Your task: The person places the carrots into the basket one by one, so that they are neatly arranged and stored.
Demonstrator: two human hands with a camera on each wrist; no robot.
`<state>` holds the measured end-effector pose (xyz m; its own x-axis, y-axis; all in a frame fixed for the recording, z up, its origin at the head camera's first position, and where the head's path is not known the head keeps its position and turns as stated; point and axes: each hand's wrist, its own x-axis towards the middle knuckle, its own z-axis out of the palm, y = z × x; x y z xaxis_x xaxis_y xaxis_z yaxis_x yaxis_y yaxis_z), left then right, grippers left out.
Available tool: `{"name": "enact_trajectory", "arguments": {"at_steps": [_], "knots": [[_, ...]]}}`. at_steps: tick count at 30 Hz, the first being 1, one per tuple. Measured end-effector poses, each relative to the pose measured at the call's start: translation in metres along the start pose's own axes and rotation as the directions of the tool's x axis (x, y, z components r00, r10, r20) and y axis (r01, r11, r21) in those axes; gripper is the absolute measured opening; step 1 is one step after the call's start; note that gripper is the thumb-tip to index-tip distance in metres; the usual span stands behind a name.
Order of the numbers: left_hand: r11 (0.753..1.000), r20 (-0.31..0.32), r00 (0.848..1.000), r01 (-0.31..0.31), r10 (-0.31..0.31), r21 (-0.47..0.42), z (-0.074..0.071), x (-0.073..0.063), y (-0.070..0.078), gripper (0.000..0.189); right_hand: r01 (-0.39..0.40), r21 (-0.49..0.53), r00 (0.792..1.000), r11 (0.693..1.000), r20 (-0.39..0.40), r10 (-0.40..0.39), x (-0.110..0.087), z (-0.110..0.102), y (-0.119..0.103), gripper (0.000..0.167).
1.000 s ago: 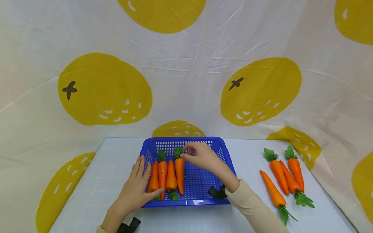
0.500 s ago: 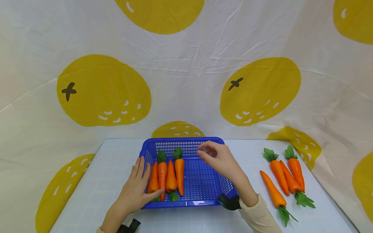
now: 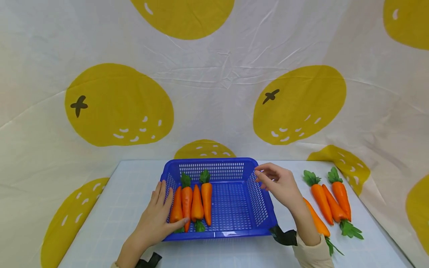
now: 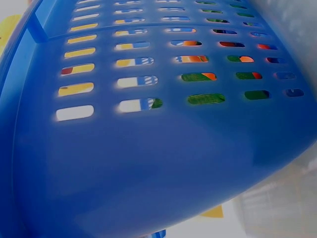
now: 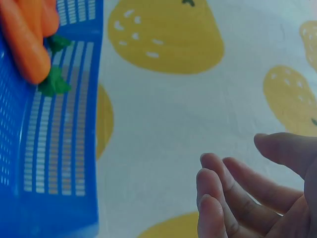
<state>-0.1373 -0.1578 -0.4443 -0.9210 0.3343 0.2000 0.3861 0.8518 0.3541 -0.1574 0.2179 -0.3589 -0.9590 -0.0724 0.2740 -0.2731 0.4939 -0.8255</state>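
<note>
A blue plastic basket (image 3: 234, 233) with slotted walls stands on the table. Several orange carrots with green tops lie side by side in its left half, among them the rightmost carrot (image 3: 207, 201). My left hand (image 3: 152, 214) rests over the basket's left rim, fingers straight and thumb reaching toward the carrots' lower ends. In the left wrist view the basket wall (image 4: 133, 168) fills the picture, with orange and green showing through the slots. My right hand (image 3: 279, 186) is in the air by the basket's right rim, fingers loosely bent, thumb apart, holding nothing (image 5: 257, 198).
On the table's right side lie several more carrots, including an upper right carrot (image 3: 341, 195) and a front carrot (image 3: 316, 219) partly hidden by my right forearm. Behind the table hangs a pale cloth (image 3: 214, 104) printed with yellow fruit.
My right hand has moved right, from the top of the rightmost carrot in the basket to past the basket's right rim. My left hand has stayed in place.
</note>
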Motion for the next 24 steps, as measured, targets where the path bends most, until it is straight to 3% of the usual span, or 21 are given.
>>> {"name": "enact_trajectory", "arguments": {"at_steps": [10, 16, 24], "knots": [[1.000, -0.004, 1.000, 0.003, -0.003, 0.000, -0.001, 0.001, 0.002, 0.102, -0.094, -0.097, 0.993, 0.991, -0.074, 0.087, -0.012, -0.041, 0.030, 0.033], [1.000, 0.008, 1.000, 0.008, -0.008, -0.003, 0.000, 0.001, 0.000, 0.104, -0.164, -0.162, 0.986, 0.973, -0.051, 0.157, -0.017, -0.069, 0.050, 0.040], [1.000, 0.010, 1.000, 0.009, -0.009, 0.000, 0.001, 0.000, -0.001, 0.105, -0.171, -0.221, 0.985, 0.960, -0.047, 0.164, -0.033, -0.108, 0.078, 0.036]]}}
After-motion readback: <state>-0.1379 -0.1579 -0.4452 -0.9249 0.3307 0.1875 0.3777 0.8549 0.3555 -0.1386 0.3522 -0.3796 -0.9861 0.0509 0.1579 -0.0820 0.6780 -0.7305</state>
